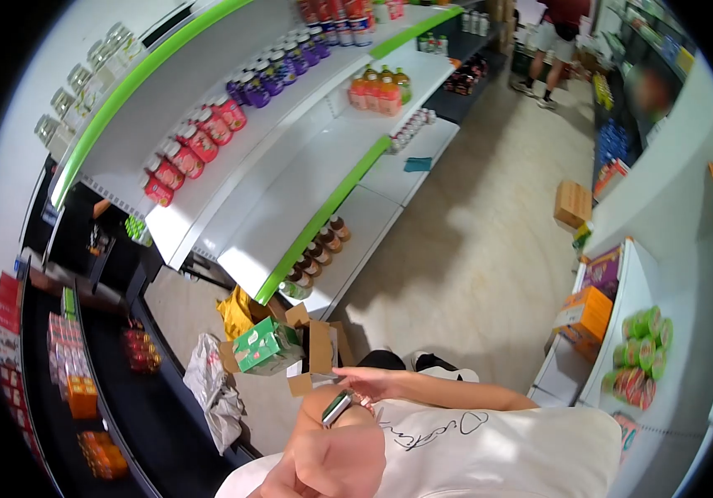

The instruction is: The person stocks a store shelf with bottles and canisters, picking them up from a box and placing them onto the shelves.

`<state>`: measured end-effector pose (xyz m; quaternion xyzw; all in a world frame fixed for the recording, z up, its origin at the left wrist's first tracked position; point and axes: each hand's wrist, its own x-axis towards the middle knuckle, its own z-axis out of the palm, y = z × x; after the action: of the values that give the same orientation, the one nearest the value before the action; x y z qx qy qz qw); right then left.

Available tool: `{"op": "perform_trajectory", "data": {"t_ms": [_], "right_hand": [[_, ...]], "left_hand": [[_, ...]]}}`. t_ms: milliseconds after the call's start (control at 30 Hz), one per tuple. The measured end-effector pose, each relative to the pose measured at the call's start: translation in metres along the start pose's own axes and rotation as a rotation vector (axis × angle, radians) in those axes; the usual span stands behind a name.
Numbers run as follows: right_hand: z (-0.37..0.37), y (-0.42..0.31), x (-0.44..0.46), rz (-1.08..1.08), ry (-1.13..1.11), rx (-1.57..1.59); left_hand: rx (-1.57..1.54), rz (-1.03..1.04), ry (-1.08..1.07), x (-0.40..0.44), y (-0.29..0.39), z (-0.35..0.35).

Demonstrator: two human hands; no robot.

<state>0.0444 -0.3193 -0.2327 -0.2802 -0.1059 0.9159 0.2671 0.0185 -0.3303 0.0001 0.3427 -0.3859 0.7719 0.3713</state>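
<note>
Likely between grabs, left hand [335, 456] and right hand [366, 382] near torso, can't tell if fingers grip anything; open cardboard box [321, 347] below and beyond right fingers, next grab probably needs reaching down.

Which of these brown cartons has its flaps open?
The near carton, close to the right hand: its flaps are spread outward, whereas the farther carton looks closed.
</note>
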Motion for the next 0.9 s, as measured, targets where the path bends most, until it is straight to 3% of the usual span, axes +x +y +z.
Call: {"op": "perform_trajectory", "data": {"t_ms": [133, 267, 367, 467, 533, 600, 667, 800, 900], "right_hand": [[-0.025, 0.027, 0.000, -0.210, -0.187, 0.150], [-0.019, 0.065, 0.008, -0.359, -0.110, 0.238], [-0.017, 0.105, 0.021, -0.403, -0.222, 0.324], [0.001, 0.150, 0.025, -0.432, -0.088, 0.424], [0.005, 0.181, 0.025, -0.472, -0.115, 0.492], [0.011, 0.202, 0.021, -0.526, -0.138, 0.554], [0.014, 0.221, 0.013, -0.586, -0.004, 0.586], [0.030, 0.250, -0.012, -0.718, 0.135, 0.662], [0.032, 0.268, -0.036, -0.803, 0.268, 0.645]], "left_hand": [[-0.198, -0.043, 0.066, -0.003, 0.018, 0.019], [-0.313, -0.092, 0.119, 0.002, 0.051, 0.030], [-0.337, -0.158, 0.144, 0.006, 0.081, 0.036], [-0.293, -0.164, 0.239, 0.002, 0.113, 0.042], [-0.310, -0.210, 0.313, -0.004, 0.133, 0.045], [-0.422, -0.211, 0.385, -0.010, 0.140, 0.055], [-0.552, -0.209, 0.473, -0.016, 0.143, 0.071], [-0.679, -0.411, 0.510, -0.023, 0.168, 0.092], [-0.822, -0.316, 0.569, -0.035, 0.173, 0.131]]}}
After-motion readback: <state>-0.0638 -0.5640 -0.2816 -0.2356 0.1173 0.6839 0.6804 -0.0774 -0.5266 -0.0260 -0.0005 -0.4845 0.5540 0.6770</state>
